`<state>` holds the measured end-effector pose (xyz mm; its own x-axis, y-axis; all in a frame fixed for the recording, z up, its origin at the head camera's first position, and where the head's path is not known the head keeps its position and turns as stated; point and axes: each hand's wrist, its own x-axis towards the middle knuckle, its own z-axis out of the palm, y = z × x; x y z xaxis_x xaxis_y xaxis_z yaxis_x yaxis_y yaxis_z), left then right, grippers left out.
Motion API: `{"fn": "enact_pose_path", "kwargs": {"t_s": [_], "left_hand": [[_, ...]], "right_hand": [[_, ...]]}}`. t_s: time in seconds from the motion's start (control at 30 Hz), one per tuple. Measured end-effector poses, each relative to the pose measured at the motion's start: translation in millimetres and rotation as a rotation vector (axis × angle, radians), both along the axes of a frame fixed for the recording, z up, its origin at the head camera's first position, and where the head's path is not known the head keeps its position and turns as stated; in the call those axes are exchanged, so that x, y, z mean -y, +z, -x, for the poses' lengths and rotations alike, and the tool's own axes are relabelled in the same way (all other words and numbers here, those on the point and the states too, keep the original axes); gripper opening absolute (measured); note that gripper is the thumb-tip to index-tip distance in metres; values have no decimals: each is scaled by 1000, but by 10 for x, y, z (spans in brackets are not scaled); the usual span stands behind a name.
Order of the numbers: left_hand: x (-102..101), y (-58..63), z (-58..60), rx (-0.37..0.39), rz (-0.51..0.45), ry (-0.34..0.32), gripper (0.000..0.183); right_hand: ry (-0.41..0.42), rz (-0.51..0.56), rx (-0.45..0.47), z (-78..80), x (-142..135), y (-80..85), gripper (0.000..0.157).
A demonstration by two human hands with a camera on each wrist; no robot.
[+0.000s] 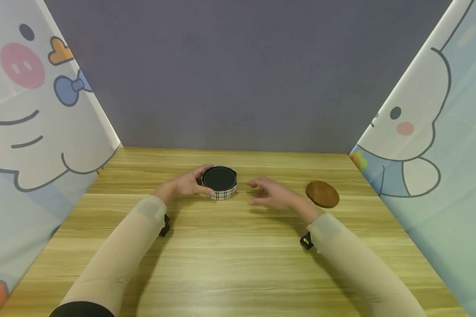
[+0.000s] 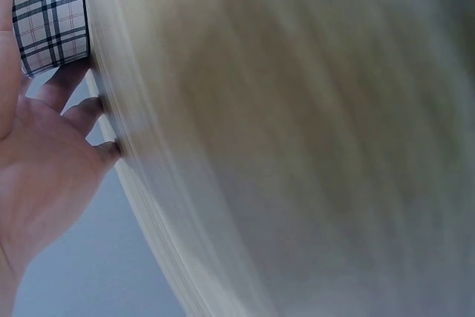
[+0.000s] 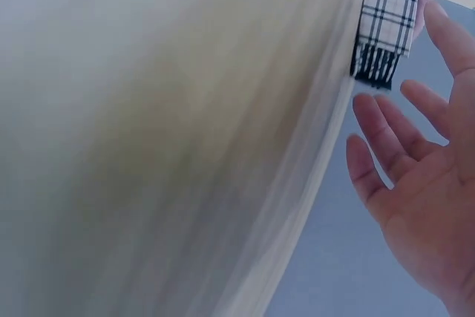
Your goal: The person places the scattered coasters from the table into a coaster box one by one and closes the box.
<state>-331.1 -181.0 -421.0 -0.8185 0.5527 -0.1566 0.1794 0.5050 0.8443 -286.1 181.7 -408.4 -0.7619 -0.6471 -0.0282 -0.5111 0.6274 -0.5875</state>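
Note:
A round plaid coaster holder with a black top stands on the wooden table. My left hand grips it from the left, thumb along the front side and fingers round the back. In the left wrist view, the plaid wall sits against that hand. Just right of the holder, my right hand holds nothing, its fingers apart and bent toward the holder. A stack of thin dark edges shows at the holder's side in the right wrist view.
A round brown wooden coaster lies flat to the right, beyond my right wrist. A grey wall closes off the back of the table. Cartoon-printed cloths hang on both sides.

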Motion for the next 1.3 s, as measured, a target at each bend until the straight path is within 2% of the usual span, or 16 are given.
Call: {"fn": "enact_pose_path", "kwargs": {"t_s": [0.17,0.37,0.53,0.67,0.77,0.9,1.1,1.3], "left_hand": [[9,-17,3,6,-6,2,113],[5,-21,4,15,-27,-3,112],[6,-23,13,-5,-9,-13,113],[9,-25,16,-13,-1,-18,113],[9,-27,19,-10,-8,-18,112],[8,-25,17,5,-21,-10,112],[11,-26,29,23,-40,-3,114],[15,-51,46,25,-38,-6,116]], "right_hand": [[-15,1,31,-132,-315,-12,67],[-79,-3,27,-186,-734,34,59],[-143,2,-36,-140,-1072,61,50],[-158,8,-96,-50,-1339,55,43],[-158,-23,-140,-1,-1551,42,41],[-175,-81,-156,19,-1796,20,40],[-176,-151,-133,39,-1984,-21,38],[-207,-146,-122,41,-1986,-34,39]]}}
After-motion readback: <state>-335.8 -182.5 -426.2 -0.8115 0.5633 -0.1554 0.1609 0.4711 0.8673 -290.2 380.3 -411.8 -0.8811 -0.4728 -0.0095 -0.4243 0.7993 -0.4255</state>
